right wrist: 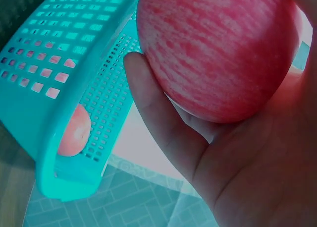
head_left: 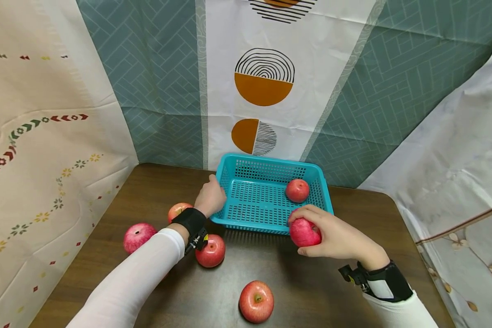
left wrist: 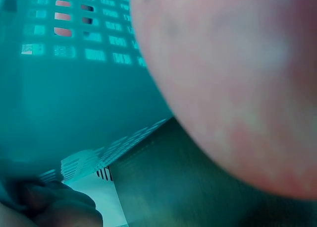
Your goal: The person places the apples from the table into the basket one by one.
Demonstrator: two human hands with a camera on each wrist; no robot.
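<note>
My left hand [head_left: 212, 197] grips the left rim of a blue plastic basket [head_left: 250, 196]; in the left wrist view its curled fingers [left wrist: 64, 207] show at the basket's edge. A red apple [head_left: 305, 233] is held in my right hand [head_left: 332, 232], just over the basket's front right corner. The right wrist view shows this streaked apple [right wrist: 218, 53] between thumb and fingers, beside the basket wall [right wrist: 29, 103]. Inside the basket, toward the right, lies another apple [head_left: 297, 190].
Around my left forearm on the brown table [head_left: 311, 296] lie a darker pink apple [head_left: 139, 237], a yellowish-red apple [head_left: 178, 210] and a red apple [head_left: 211, 251]. One more apple [head_left: 256, 301] sits at the front. A patterned cloth [head_left: 160, 91] hangs behind the basket.
</note>
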